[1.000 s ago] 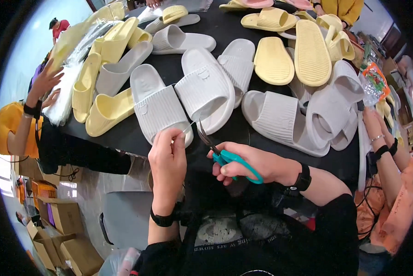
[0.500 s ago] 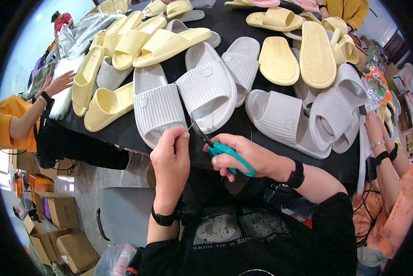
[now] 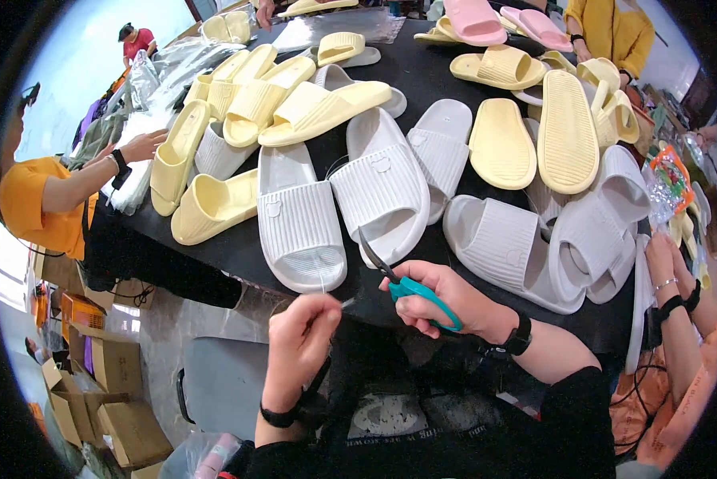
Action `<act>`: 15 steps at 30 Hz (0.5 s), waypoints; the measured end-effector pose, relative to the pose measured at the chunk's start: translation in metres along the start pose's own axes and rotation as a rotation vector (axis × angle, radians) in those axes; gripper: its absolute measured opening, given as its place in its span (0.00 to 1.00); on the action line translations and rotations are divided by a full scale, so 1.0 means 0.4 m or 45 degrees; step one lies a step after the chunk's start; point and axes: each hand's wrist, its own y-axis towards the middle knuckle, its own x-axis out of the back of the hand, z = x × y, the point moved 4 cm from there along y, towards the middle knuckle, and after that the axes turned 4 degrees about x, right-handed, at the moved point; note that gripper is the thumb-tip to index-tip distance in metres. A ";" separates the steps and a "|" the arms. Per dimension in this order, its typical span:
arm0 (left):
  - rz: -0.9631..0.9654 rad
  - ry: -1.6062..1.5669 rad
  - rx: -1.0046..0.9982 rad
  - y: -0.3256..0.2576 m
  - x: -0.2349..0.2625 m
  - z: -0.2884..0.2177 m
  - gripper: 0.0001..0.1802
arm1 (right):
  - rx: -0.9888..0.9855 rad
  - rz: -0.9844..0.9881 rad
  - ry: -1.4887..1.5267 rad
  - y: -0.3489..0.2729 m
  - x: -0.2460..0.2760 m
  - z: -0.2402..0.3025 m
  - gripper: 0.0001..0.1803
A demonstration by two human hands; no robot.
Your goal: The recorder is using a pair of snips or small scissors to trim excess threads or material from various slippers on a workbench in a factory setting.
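My left hand (image 3: 301, 335) is closed in a pinch just off the table's near edge. A thin whitish thread (image 3: 322, 279) runs from its fingers up to the toe of a grey ribbed slipper (image 3: 299, 219). My right hand (image 3: 446, 299) grips scissors with teal handles (image 3: 429, 302). Their dark blades (image 3: 374, 251) point up and left, over the toe of a second grey slipper (image 3: 381, 188), apart from my left fingers. Both slippers lie with their toes toward me, each with a small raised emblem on its strap.
More grey slippers (image 3: 502, 243) and several yellow ones (image 3: 318, 112) cover the black table (image 3: 191, 251). Pink slippers (image 3: 477, 20) lie farther back. Co-workers' hands (image 3: 143, 146) are at the left and right sides. A grey chair (image 3: 227, 375) and cardboard boxes (image 3: 131, 431) stand lower left.
My view has shifted, so the table sits lower. Both hands have drawn back toward me from the slippers, and the scissors have parted from my left fingers. The left co-worker's hand has lowered.
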 end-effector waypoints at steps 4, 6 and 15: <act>0.154 -0.013 0.103 -0.046 0.054 0.050 0.02 | -0.029 -0.002 0.034 -0.004 0.011 0.007 0.19; 0.100 -0.048 0.250 -0.076 0.088 0.113 0.01 | 0.011 0.030 -0.018 -0.009 0.013 0.008 0.20; -0.105 0.310 0.527 -0.159 0.189 0.381 0.06 | -0.036 -0.008 -0.066 0.004 0.009 -0.009 0.19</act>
